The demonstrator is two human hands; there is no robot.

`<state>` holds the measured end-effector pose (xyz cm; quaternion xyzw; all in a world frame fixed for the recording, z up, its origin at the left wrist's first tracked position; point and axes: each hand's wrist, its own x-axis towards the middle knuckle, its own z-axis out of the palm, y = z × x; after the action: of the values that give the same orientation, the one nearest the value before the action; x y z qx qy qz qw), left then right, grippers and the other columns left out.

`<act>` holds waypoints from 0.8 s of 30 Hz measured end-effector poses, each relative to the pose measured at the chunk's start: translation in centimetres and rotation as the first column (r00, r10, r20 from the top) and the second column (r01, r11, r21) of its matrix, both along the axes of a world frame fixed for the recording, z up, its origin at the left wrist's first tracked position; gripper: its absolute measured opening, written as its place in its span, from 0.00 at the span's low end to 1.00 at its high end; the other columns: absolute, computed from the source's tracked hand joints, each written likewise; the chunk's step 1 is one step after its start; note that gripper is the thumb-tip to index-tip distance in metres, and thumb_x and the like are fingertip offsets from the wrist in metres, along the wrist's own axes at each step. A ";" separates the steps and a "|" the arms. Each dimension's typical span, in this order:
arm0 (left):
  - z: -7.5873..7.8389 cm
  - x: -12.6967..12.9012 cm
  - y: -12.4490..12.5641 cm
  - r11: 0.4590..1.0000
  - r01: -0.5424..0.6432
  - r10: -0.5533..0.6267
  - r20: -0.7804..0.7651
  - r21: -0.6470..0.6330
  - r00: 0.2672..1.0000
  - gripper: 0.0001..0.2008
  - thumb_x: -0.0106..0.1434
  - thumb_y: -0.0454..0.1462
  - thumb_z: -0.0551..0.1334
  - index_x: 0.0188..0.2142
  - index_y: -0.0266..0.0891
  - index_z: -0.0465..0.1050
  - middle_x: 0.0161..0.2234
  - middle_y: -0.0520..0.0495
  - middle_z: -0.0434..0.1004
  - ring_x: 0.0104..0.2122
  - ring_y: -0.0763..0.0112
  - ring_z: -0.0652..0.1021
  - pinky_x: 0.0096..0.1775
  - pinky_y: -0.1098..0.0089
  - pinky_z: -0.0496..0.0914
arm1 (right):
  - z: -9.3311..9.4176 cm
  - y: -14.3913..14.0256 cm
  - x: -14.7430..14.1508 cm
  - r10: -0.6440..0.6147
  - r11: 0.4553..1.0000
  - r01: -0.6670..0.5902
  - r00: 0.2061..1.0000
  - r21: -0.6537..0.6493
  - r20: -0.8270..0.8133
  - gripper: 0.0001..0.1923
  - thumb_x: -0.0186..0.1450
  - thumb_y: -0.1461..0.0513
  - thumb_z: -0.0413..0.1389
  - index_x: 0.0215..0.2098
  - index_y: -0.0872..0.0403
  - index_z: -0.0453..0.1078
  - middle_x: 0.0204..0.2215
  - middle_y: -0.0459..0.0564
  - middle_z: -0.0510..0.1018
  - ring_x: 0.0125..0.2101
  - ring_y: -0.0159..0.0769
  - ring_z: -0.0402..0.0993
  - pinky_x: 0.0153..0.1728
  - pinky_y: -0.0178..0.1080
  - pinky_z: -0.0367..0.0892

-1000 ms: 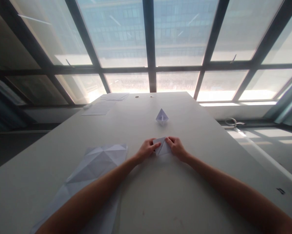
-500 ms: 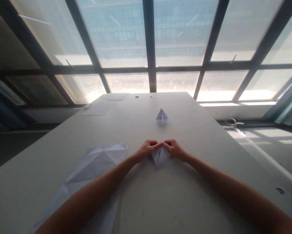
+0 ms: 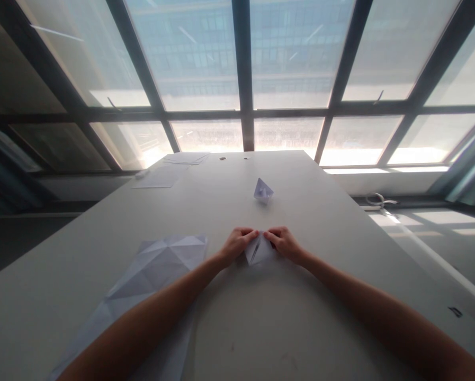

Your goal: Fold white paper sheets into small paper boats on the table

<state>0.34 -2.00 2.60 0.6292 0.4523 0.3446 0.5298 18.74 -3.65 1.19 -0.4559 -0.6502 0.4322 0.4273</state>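
Observation:
A small folded piece of white paper (image 3: pixel 259 252) is held between my two hands over the table. My left hand (image 3: pixel 240 241) pinches its upper left edge, thumb toward the top. On the other side my right hand (image 3: pixel 281 242) grips the upper right edge in the same way. A dark slit between folds runs down the paper's front. Beyond my hands stands a folded paper boat (image 3: pixel 263 191) with a pointed peak. Beneath and beside my left forearm lies a large creased sheet of paper (image 3: pixel 158 270), partly hidden by the arm.
The white table (image 3: pixel 301 211) reaches toward a wall of windows. Flat paper sheets (image 3: pixel 158 177) lie at its far left. Cable holes (image 3: pixel 222 158) are near the far edge. Right of the table are a white cable coil (image 3: pixel 375 199) and a curtain (image 3: pixel 469 177).
The folded paper has tilted slightly, its lower point shifting left and up. My thumbs have drawn a little apart at its top. The paper boat has turned slightly.

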 end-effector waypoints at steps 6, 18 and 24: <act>-0.2 0.0 0.2 0.995 -0.095 0.098 0.107 -0.033 0.989 0.22 0.55 0.52 0.66 0.22 0.34 0.72 0.17 0.54 0.65 0.18 0.77 0.62 0.21 0.74 0.52 | -0.3 0.1 0.1 -0.072 0.997 0.073 0.996 0.018 -0.047 0.21 0.63 0.52 0.52 0.17 0.54 0.60 0.14 0.40 0.59 0.17 0.27 0.52 0.19 0.33 0.47; -1.6 -0.5 1.8 0.936 -0.346 0.343 0.360 -0.058 0.867 0.24 0.52 0.54 0.68 0.32 0.33 0.77 0.28 0.47 0.76 0.25 0.72 0.72 0.28 0.73 0.65 | -1.1 0.9 0.4 -0.322 0.937 0.347 0.898 0.032 -0.300 0.23 0.63 0.48 0.55 0.18 0.53 0.60 0.14 0.39 0.57 0.17 0.27 0.52 0.18 0.33 0.48; -2.2 -1.0 2.4 0.902 -0.426 0.412 0.436 -0.070 0.800 0.20 0.57 0.53 0.64 0.33 0.38 0.66 0.29 0.52 0.72 0.27 0.73 0.74 0.32 0.72 0.72 | -0.9 1.2 1.1 -0.438 0.879 0.472 0.859 0.075 -0.266 0.22 0.64 0.48 0.53 0.21 0.54 0.65 0.13 0.40 0.61 0.15 0.28 0.55 0.17 0.33 0.50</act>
<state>-0.65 0.40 0.38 0.4274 0.4428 0.5933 0.5188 19.80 -2.41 0.25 -0.5103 -0.4952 0.3251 0.6234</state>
